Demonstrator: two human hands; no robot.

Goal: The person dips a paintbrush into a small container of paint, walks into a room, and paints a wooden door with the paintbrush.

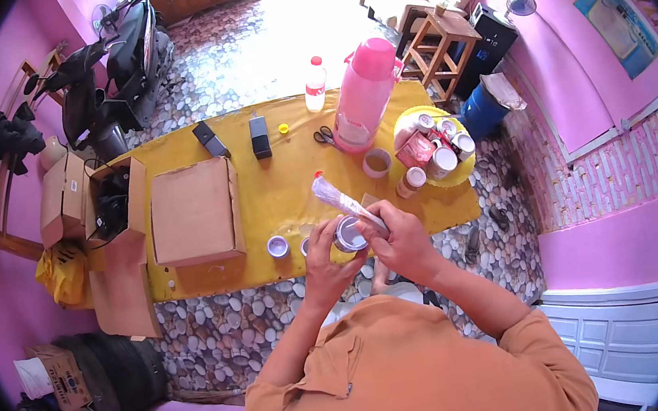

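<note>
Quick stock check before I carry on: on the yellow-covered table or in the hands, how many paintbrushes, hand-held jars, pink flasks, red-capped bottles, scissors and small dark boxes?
Paintbrush, in the right hand: 1
Hand-held jar, in the left hand: 1
Pink flask: 1
Red-capped bottle: 1
Scissors: 1 pair
Small dark boxes: 2
Total: 7

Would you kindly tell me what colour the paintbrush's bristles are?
The bristles are pale lavender, best seen in the head view.
</note>
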